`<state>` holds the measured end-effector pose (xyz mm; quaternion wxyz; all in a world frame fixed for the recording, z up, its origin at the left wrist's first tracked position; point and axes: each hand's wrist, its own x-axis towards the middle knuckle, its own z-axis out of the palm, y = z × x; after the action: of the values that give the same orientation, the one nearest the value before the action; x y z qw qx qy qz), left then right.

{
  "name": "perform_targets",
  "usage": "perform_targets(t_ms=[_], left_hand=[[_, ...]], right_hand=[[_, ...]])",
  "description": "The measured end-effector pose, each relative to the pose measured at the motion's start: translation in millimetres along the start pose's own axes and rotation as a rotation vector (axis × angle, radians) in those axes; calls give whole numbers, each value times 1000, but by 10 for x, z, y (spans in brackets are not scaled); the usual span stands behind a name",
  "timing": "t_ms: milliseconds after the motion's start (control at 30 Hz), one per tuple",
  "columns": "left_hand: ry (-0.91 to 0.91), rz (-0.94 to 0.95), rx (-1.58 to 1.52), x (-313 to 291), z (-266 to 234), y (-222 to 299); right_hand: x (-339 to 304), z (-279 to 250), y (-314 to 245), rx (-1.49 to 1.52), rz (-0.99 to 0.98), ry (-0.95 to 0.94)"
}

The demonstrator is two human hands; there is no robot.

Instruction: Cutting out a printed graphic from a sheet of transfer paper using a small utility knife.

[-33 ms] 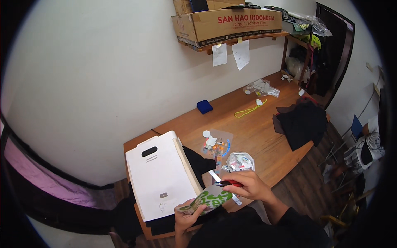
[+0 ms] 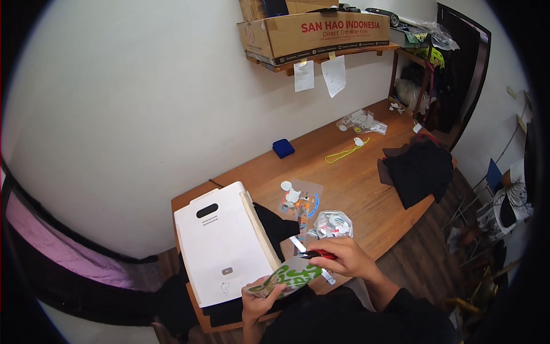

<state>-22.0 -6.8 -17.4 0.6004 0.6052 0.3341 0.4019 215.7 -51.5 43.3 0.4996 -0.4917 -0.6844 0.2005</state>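
Note:
My left hand (image 2: pixel 258 301) pinches the lower left end of a clear film sheet (image 2: pixel 293 275) with green lettering, in front of me at the near table edge. In my right hand (image 2: pixel 350 259) are red-handled scissors (image 2: pixel 322 254) with dark blades, pointing left. Their tips lie at the film's upper edge; whether the film is between the blades I cannot make out. Just beyond the right hand stands a clear plastic bag (image 2: pixel 333 223) of cut film scraps. Farther off lies another printed film sheet (image 2: pixel 303 198) with white cut-outs on it.
A white flat-topped machine (image 2: pixel 229 252) stands left of my hands, with black cloth (image 2: pixel 276 226) beside it. Dark folded garments (image 2: pixel 421 172) lie right. A blue folded cloth (image 2: pixel 283 148), yellow cord (image 2: pixel 342 153) and packets (image 2: pixel 364 122) lie farther back. Another person (image 2: pixel 513 195) sits at the right.

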Motion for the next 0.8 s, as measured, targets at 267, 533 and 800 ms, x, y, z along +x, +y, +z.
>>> perform_targets(t_ms=[267,533,800], left_hand=[[-21,-48,-52,22,-105,-31],[-94,34,-34,78,-216,-46],[-131,79,-56,92,-260,-51]], right_hand=[[-30,128,-33,68,18,110],[-53,180,-86,-51,21,64],[-82,237,-126,-106,34,74]])
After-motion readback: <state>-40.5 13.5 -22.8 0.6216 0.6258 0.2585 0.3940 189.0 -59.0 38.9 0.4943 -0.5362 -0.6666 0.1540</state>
